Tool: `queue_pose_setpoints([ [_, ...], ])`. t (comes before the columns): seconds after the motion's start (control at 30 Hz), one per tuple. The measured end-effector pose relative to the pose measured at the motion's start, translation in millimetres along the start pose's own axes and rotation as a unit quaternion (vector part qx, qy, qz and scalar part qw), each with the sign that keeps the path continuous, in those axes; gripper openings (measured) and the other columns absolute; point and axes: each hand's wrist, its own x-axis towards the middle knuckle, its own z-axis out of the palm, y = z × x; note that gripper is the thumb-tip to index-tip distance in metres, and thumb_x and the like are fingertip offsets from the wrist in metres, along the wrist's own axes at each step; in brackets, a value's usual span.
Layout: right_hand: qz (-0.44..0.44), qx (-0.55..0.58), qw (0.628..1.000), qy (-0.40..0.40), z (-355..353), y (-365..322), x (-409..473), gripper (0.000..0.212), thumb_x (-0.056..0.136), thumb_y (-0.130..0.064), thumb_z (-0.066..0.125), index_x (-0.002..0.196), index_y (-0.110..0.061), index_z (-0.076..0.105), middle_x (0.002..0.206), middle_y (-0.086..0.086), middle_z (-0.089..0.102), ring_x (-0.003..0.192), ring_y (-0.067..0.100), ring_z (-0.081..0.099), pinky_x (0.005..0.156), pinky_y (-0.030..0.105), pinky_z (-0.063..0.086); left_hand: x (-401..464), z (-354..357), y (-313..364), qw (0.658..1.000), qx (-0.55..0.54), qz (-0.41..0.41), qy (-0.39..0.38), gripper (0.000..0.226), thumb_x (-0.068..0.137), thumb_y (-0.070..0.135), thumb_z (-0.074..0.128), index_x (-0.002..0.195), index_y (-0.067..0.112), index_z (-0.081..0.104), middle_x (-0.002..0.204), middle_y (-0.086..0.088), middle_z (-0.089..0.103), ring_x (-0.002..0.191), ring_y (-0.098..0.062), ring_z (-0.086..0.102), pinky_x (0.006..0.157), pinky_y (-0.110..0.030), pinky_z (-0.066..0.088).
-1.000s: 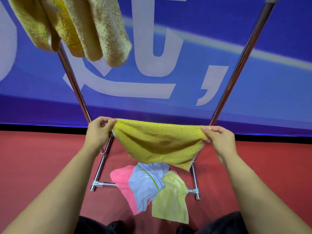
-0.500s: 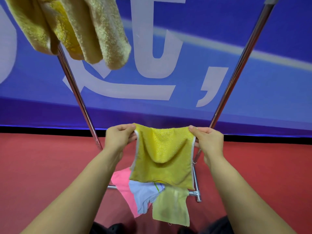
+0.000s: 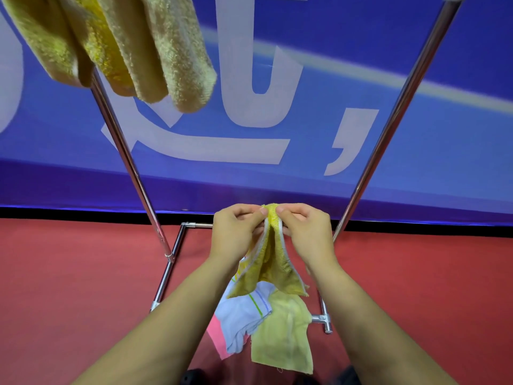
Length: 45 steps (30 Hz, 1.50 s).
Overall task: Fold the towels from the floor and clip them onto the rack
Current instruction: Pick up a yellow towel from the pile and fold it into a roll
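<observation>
Both hands sit close together at centre frame, w/ a yellow towel pinched between them at its top edge. Left hand has thumb & fingertips curled onto the towel's left side; right hand does the same on the right side, thumbs nearly touching at the top fold. The towel hangs doubled over, its 2 white-trimmed edges running down side by side, lower corners splayed apart above the floor pile.

On the red floor below the hands lie 3 more towels, overlapping: a pale yellow towel on the right, a white striped towel (green & blue lines near 1 edge) in the middle, a pink towel mostly hidden under it.

The rack is chrome: 2 slanted uprights, left & right, joined to base bars on the floor. At upper left, folded tan & yellow towels hang near the left upright; clips can't be made out. A blue banner w/ white lettering fills the background.
</observation>
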Motion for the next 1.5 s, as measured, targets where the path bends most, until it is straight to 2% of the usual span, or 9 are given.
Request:
queue_pose_setpoints([
  [0.23,-0.022,-0.007,1.000,-0.017,10,-3,-6,0.005,0.089,-0.017,0.075,0.092,-0.014,0.079,0.087,0.002,0.080,0.086,0.019,0.077,0.088,0.047,0.060,-5,-1,5,0.999,-0.034,-0.006,-0.018,0.009,0.089,0.007,0.076,0.095,0.001,0.077,0.086,-0.017,0.078,0.083,-0.025,0.077,0.080,-0.030,0.062],
  [0.4,-0.061,-0.030,0.998,-0.016,9,-8,-9,0.007,0.091,-0.017,0.074,0.093,-0.021,0.079,0.089,-0.007,0.080,0.087,0.006,0.076,0.082,0.026,0.058,-8,-2,11,0.998,-0.041,-0.002,-0.055,0.014,0.097,0.010,0.067,0.102,0.003,0.078,0.093,-0.014,0.079,0.094,-0.024,0.077,0.083,-0.028,0.061],
  [0.7,-0.072,-0.028,0.997,-0.010,0,-10,-5,0.008,0.086,-0.012,0.078,0.091,-0.017,0.077,0.084,-0.004,0.079,0.084,0.006,0.075,0.073,0.016,0.054,-9,-9,25,0.968,-0.127,-0.131,-0.171,0.047,0.107,0.038,0.041,0.115,0.004,0.072,0.112,-0.016,0.076,0.108,-0.026,0.073,0.099,-0.037,0.056],
  [0.8,-0.080,-0.059,0.995,0.017,-8,-8,4,0.006,0.093,-0.017,0.072,0.089,-0.021,0.074,0.082,-0.003,0.077,0.075,0.008,0.073,0.066,0.020,0.056,-4,-21,32,0.974,-0.028,-0.094,-0.205,0.031,0.106,0.022,0.047,0.119,0.004,0.069,0.111,-0.017,0.076,0.103,-0.030,0.074,0.091,-0.037,0.060],
  [0.9,-0.089,-0.034,0.995,0.028,-14,-9,8,0.013,0.097,-0.016,0.067,0.089,-0.026,0.069,0.087,0.001,0.072,0.076,0.012,0.071,0.062,0.025,0.059,8,-38,30,0.991,0.062,0.004,-0.122,0.022,0.098,-0.002,0.054,0.108,0.009,0.071,0.106,-0.015,0.077,0.090,-0.021,0.073,0.078,-0.031,0.061],
  [0.97,-0.096,-0.010,0.995,0.020,-17,-11,9,0.012,0.098,-0.015,0.065,0.091,-0.024,0.066,0.091,0.003,0.071,0.079,0.014,0.072,0.068,0.024,0.059,15,-49,25,0.983,0.140,0.080,-0.090,0.030,0.094,-0.005,0.060,0.103,0.020,0.073,0.108,-0.004,0.077,0.095,-0.013,0.070,0.083,-0.029,0.057],
  [1.17,-0.118,0.021,0.992,0.025,-21,-20,8,0.006,0.098,-0.015,0.064,0.095,-0.020,0.064,0.091,0.004,0.071,0.072,0.016,0.072,0.068,0.020,0.054,17,-53,6,0.908,0.328,0.147,-0.214,0.041,0.081,0.018,0.085,0.117,0.030,0.070,0.138,0.004,0.054,0.134,-0.001,0.048,0.111,-0.023,0.036],
  [1.33,-0.127,0.038,0.991,0.029,-21,-21,8,0.008,0.098,-0.013,0.064,0.095,-0.020,0.064,0.088,0.003,0.070,0.070,0.016,0.071,0.067,0.020,0.054,14,-48,0,0.882,0.367,0.173,-0.240,0.036,0.084,0.018,0.083,0.113,0.033,0.067,0.139,0.005,0.052,0.127,-0.006,0.053,0.107,-0.020,0.040],
  [1.5,-0.123,0.044,0.991,0.028,-22,-21,8,0.007,0.099,-0.013,0.062,0.096,-0.018,0.064,0.084,0.001,0.071,0.065,0.014,0.071,0.066,0.020,0.055,16,-46,-4,0.848,0.440,0.165,-0.245,0.016,0.089,0.028,0.078,0.102,0.023,0.071,0.129,0.005,0.055,0.103,-0.003,0.055,0.088,-0.007,0.041],
])
